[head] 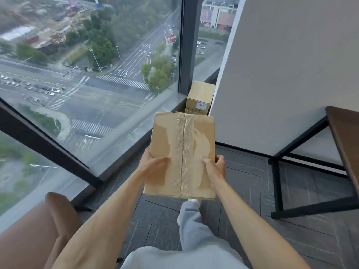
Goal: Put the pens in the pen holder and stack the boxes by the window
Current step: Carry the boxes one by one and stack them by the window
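A flat brown cardboard box (182,136) sealed with clear tape down its middle is held in front of me, above the floor. My left hand (151,164) grips its left edge, thumb lying on the top face. My right hand (215,165) grips its right edge in the same way. Farther ahead, in the corner by the window (93,78), a smaller cardboard box (201,95) with a white label sits on top of another box whose edge just shows below it. No pens or pen holder are in sight.
A dark wooden table with a black metal frame (342,133) stands at the right against the white wall (281,65). A brown leather seat (44,226) is at the lower left. Dark carpet tiles (242,191) cover the floor between them. My leg steps forward below the box.
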Available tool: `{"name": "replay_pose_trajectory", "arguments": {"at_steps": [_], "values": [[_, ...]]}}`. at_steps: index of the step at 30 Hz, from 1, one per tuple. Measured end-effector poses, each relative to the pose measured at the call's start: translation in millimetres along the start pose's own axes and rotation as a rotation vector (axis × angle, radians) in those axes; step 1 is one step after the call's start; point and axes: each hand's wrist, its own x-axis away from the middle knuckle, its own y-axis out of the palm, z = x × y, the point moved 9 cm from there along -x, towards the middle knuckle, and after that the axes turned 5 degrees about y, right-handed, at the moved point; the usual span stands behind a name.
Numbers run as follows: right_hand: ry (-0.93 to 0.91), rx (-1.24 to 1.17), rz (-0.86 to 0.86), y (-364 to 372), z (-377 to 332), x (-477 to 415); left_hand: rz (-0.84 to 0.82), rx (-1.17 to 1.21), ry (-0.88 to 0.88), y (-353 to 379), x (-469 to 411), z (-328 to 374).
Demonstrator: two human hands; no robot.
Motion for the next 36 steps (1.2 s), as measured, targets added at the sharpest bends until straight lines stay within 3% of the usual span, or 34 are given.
{"name": "replay_pose_trajectory", "arguments": {"at_steps": [6,18,30,36], "values": [[0.016,-0.021,-0.112,72.5,-89.0,-116.9,0.089,-0.033,0.011,-8.9,-129.7,66.9],[0.012,0.115,-0.102,147.4,-210.2,-294.1,-0.029,0.056,-0.089,18.6,-346.1,134.1],[0.185,0.036,0.12,208.2,-301.5,-438.8,-0.329,-0.098,-0.184,51.6,-591.7,210.4],[0.243,0.008,0.152,217.2,-332.5,-511.0,-0.417,-0.161,-0.225,94.6,-680.2,234.8]]}}
